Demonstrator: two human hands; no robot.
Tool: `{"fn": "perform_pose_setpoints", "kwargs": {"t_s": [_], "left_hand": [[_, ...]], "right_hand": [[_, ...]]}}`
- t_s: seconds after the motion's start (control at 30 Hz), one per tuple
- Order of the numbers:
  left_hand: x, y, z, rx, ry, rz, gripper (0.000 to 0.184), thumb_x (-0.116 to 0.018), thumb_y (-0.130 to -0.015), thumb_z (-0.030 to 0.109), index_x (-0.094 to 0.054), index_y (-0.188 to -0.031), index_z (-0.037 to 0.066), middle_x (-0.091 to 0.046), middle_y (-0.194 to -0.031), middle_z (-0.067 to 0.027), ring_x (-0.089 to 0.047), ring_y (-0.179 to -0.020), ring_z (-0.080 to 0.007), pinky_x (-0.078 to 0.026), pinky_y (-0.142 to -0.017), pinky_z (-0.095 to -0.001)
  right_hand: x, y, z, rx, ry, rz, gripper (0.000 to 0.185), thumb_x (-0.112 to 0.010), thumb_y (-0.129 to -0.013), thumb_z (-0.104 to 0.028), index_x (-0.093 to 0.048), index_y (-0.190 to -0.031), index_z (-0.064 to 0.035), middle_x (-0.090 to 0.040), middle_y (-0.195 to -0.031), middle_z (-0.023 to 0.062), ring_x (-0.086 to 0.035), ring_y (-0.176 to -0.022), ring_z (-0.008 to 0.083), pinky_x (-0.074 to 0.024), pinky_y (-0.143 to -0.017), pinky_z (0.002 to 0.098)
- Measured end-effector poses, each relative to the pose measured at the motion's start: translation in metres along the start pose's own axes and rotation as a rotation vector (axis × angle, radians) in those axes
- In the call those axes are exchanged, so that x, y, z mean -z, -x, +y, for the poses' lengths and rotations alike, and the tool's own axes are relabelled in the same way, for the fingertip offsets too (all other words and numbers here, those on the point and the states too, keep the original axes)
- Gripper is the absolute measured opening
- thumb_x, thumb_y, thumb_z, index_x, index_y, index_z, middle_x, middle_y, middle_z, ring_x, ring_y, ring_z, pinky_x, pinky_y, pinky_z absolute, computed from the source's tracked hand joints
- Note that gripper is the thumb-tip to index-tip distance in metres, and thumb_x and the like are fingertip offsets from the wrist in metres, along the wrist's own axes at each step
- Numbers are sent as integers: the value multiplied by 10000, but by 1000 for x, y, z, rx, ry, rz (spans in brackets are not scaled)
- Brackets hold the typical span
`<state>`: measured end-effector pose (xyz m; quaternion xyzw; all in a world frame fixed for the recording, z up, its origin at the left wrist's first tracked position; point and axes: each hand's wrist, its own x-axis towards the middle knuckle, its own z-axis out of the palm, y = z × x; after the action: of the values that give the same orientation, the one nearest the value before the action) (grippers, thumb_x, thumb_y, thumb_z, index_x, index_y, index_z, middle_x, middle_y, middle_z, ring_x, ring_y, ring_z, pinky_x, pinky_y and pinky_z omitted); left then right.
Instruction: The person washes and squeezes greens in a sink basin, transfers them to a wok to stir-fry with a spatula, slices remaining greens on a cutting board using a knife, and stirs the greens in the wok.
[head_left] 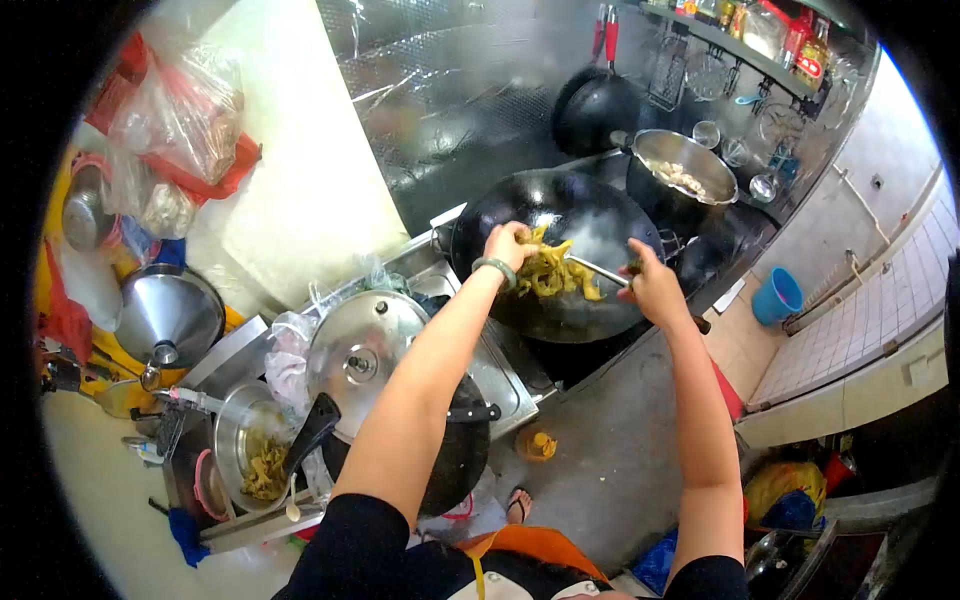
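Over the black wok, my left hand is closed on a clump of yellow-green leafy vegetables, which look like pickled greens. A bracelet circles that wrist. My right hand grips the metal handle of a cooking utensil. Its head lies hidden among the greens, so I cannot tell whether it is a spatula or a ladle. Steam or haze shows inside the wok. More of the greens lie in a metal basin at the lower left.
Behind the wok stands a deep pot with pale pieces inside. A pot lid, a knife and a round dark board are left of the wok. An oil bottle stands on the floor; a blue bucket is at right.
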<state>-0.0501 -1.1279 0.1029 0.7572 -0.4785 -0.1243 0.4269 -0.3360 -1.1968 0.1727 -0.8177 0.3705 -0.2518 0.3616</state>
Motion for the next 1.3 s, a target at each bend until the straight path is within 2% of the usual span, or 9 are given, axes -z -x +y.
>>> {"fn": "perform_pose_setpoints", "kwargs": {"t_s": [0.13,0.23,0.47,0.6,0.7,0.77,0.8,0.97,1.3], "left_hand": [[-2,-4,14,112,-49,15,406,-783,-708,215,-624,-1029,24,-653,-1051,-162,-627,-975,-270,-484,-856,-345],[-19,-7,9,175,71,-30,310,-726,-763,196,-628,-1013,43,-641,-1077,-160,-613,-987,-309,-480,-868,-380],[40,4,37,-7,-236,117,176,-621,-815,134,-657,-974,69,-613,-1027,-161,-585,-985,-326,-466,-883,-416],[61,39,52,-157,-312,87,166,-533,-838,92,-658,-947,93,-603,-943,-141,-593,-913,-323,-476,-824,-416],[75,62,57,-282,-370,30,128,-558,-838,127,-651,-916,88,-607,-916,-124,-595,-902,-317,-480,-806,-408],[91,75,53,-348,-358,35,121,-569,-837,137,-650,-912,89,-609,-913,-121,-597,-896,-315,-483,-800,-400],[105,82,53,-378,-352,49,118,-574,-836,142,-650,-909,89,-611,-912,-120,-597,-892,-314,-484,-797,-397],[177,144,38,-236,-418,83,139,-567,-858,140,-642,-949,68,-616,-942,-105,-602,-885,-284,-481,-782,-380],[299,305,-42,91,-359,220,141,-572,-839,91,-630,-961,51,-587,-860,-112,-582,-771,-281,-470,-705,-357]], "right_hand": [[-28,-4,-9,256,-25,60,440,-523,-886,-80,-426,-1315,-97,-667,-1008,171,-681,-826,240,-531,-691,331],[-70,-11,0,167,544,-67,518,-676,-814,-239,-493,-1279,-108,-653,-985,212,-655,-831,357,-503,-756,425],[-44,-21,-25,251,92,296,223,-596,-824,-115,-637,-1031,-43,-662,-847,208,-666,-750,321,-513,-644,384],[-84,-36,-6,51,770,-232,338,-575,-818,-132,-574,-1151,-78,-661,-880,219,-647,-845,342,-500,-758,451],[-79,-39,-16,108,709,-3,318,-644,-812,-262,-612,-1123,-200,-673,-853,146,-642,-827,316,-502,-722,437],[-48,-45,-4,412,885,144,286,-643,-807,-360,-655,-1004,-153,-651,-903,129,-627,-877,311,-496,-707,449],[-23,-40,1,261,912,119,303,-636,-804,-404,-666,-929,-129,-645,-927,116,-628,-878,324,-503,-723,448],[43,13,91,-91,930,-377,397,-630,-829,-333,-565,-1105,-56,-639,-995,217,-618,-930,382,-487,-798,452],[114,105,-90,-99,721,-450,469,-551,-871,-253,-479,-1332,-203,-652,-920,219,-629,-817,388,-480,-741,474]]}}
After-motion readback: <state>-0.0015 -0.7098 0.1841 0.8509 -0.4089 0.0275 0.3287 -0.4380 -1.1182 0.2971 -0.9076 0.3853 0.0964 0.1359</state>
